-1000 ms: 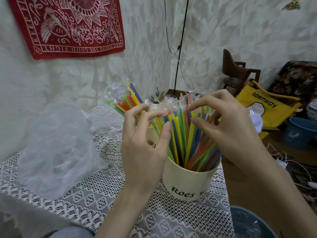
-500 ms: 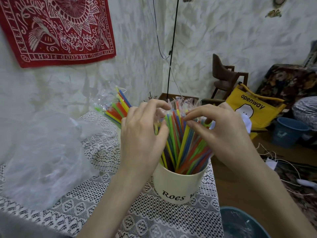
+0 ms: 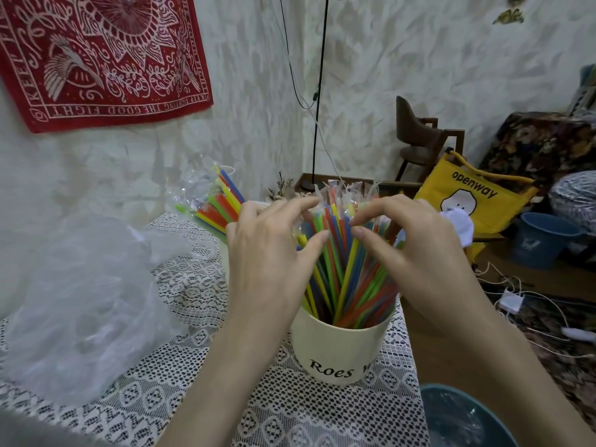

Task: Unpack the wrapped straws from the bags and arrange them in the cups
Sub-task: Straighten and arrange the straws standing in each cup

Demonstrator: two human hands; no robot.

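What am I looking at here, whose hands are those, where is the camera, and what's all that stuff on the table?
There is no machine: a person wears one camera on the head, looking down at their own hands. The left hand and right hand curl over wrapped straws standing in a cream cup, fingertips sorting the tops. The cup sits on a lace tablecloth. A crumpled clear bag lies to the left, and another bundle of straws stands behind the left hand.

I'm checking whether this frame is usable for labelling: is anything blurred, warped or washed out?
Head view: the hands and straws in the cream cup are sharp; wide-angle bend tilts the lamp pole and stretches the edges; light is soft and even; the crumpled clear bag reads hazy white, its detail hard to make out.
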